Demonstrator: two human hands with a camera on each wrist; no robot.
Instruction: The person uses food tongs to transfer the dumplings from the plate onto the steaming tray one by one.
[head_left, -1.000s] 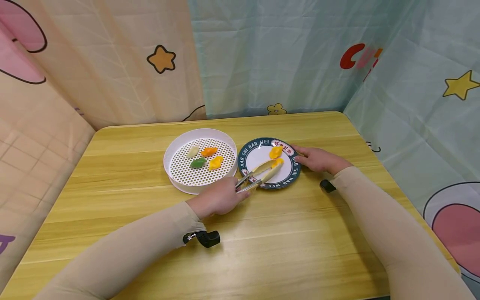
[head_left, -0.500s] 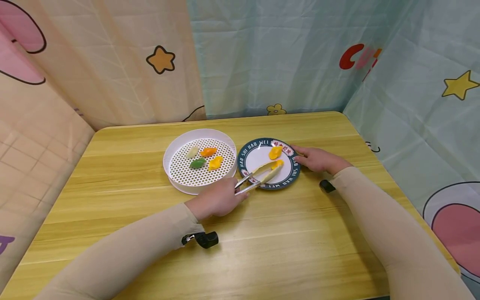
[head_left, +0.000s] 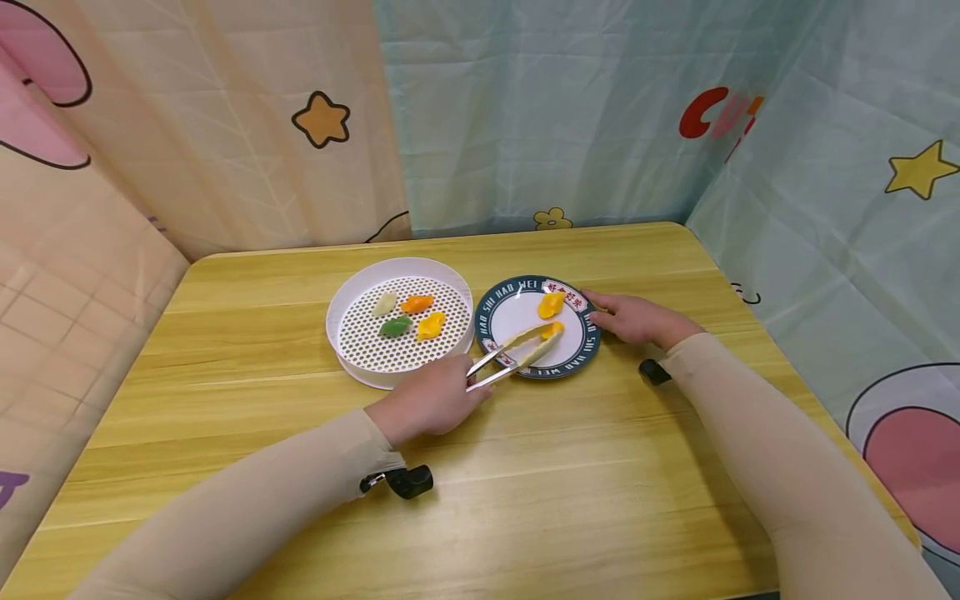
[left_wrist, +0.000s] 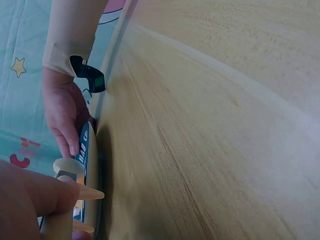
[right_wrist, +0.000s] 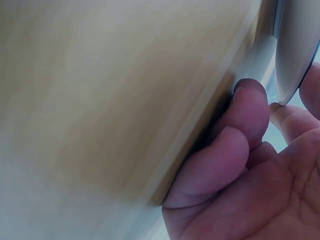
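Note:
My left hand [head_left: 431, 396] grips metal tongs [head_left: 491, 379] with pale tips, which reach over the plate from its near left side. Between and against the tips lies a yellow dumpling [head_left: 553, 330], partly covered by them. Just behind it, a second yellow-orange dumpling [head_left: 551, 305] rests on the white plate [head_left: 510, 321] with a dark lettered rim. At the plate's right edge, my right hand [head_left: 636, 320] pinches the rim; in the right wrist view its thumb [right_wrist: 311, 92] is on one side of the plate edge and a finger [right_wrist: 290, 120] on the other.
Left of the plate stands a round white steamer tray [head_left: 341, 354] with a perforated base. Inside are a white, an orange, a green and a yellow dumpling. The wooden table [head_left: 570, 483] ends at curtains [head_left: 525, 125] behind it.
My left hand and the tongs have shifted slightly left and nearer to me, with the tips still at the front dumpling. The right hand, the plate and the tray look unmoved.

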